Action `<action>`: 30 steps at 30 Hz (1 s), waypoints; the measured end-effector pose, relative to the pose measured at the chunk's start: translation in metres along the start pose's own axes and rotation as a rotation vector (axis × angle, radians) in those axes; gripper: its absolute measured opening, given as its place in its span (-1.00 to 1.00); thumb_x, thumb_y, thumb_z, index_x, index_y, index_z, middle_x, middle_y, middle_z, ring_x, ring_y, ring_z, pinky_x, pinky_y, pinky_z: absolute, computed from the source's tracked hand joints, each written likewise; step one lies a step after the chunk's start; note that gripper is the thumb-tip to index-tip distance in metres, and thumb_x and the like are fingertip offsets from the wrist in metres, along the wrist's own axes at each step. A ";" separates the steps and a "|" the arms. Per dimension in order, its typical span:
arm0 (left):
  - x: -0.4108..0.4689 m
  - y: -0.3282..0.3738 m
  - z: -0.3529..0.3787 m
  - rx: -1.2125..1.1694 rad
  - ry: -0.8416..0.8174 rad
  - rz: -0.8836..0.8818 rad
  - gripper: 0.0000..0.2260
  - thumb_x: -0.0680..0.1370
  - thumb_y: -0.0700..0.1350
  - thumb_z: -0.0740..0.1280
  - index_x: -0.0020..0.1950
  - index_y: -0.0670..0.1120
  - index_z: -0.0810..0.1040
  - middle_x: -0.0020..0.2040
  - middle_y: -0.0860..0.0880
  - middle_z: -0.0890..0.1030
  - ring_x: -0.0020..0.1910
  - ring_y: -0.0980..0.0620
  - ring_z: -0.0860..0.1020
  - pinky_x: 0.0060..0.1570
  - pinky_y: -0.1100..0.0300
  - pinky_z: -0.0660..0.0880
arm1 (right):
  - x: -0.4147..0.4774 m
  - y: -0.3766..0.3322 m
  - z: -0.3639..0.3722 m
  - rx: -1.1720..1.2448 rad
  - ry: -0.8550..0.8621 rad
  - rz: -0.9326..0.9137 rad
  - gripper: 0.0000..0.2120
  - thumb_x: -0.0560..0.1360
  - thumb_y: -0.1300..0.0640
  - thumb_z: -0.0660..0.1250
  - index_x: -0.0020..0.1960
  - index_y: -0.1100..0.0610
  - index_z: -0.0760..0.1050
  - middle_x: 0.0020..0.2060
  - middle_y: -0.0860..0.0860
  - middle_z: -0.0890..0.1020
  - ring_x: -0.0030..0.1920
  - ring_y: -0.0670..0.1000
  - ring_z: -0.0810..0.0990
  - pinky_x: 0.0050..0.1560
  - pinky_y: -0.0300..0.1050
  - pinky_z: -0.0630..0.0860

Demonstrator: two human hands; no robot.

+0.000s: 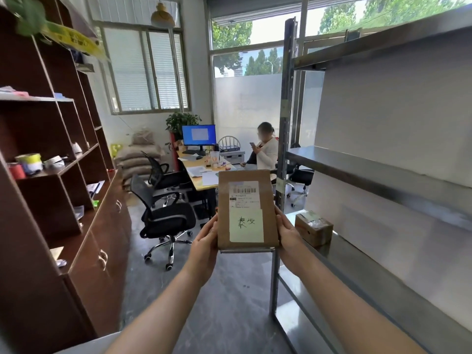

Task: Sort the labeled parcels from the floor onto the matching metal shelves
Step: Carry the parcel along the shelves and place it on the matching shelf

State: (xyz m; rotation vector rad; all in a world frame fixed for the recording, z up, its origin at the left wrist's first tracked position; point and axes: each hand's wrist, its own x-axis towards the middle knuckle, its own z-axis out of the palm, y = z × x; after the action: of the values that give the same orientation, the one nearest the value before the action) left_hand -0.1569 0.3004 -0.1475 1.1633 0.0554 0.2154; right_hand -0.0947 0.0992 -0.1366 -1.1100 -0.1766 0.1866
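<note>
While left hand [204, 241] and right hand [288, 233] clasp labeled parcel [246, 212] upright at chest height beside metal shelves [370, 164]: label-reading step; next, find matching shelf, set down.

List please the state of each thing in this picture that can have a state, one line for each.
flat parcel: held upright, label side to the camera.
left hand: grips the parcel's left edge.
right hand: grips the parcel's right edge.
small box: resting on the metal shelf.
monitor: switched on, blue screen.
near office chair: unoccupied.
seated person: looking at a phone.
</note>
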 end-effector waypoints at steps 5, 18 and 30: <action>0.033 -0.013 0.010 -0.001 0.038 -0.003 -0.69 0.66 -0.12 0.23 0.41 0.03 0.49 0.25 -0.05 0.67 0.24 -0.04 0.62 0.22 0.02 0.51 | 0.042 0.004 -0.019 -0.014 -0.026 0.024 -0.63 0.70 0.08 0.03 0.42 -0.07 0.45 0.23 0.06 0.65 0.25 0.13 0.61 0.32 0.21 0.46; 0.073 -0.020 -0.047 -0.048 0.233 -0.016 -0.72 0.66 -0.14 0.24 0.36 0.02 0.52 0.23 -0.05 0.68 0.24 -0.03 0.62 0.18 0.08 0.54 | 0.114 0.053 0.021 -0.062 -0.141 0.171 -0.62 0.71 0.09 0.00 0.43 -0.09 0.43 0.17 0.00 0.68 0.14 0.02 0.66 -0.03 -0.11 0.66; 0.155 0.021 -0.133 -0.026 0.236 -0.002 -0.72 0.67 -0.10 0.22 0.37 0.01 0.53 0.24 -0.06 0.67 0.24 -0.02 0.62 0.07 0.11 0.55 | 0.193 0.082 0.108 -0.068 -0.165 0.146 -0.63 0.70 0.08 0.03 0.42 -0.11 0.43 0.18 -0.01 0.68 0.23 0.06 0.61 0.21 0.02 0.55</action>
State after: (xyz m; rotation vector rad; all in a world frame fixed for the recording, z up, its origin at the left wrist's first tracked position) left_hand -0.0291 0.4593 -0.1712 1.1076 0.2607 0.3495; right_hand 0.0622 0.2739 -0.1547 -1.1756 -0.2507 0.4062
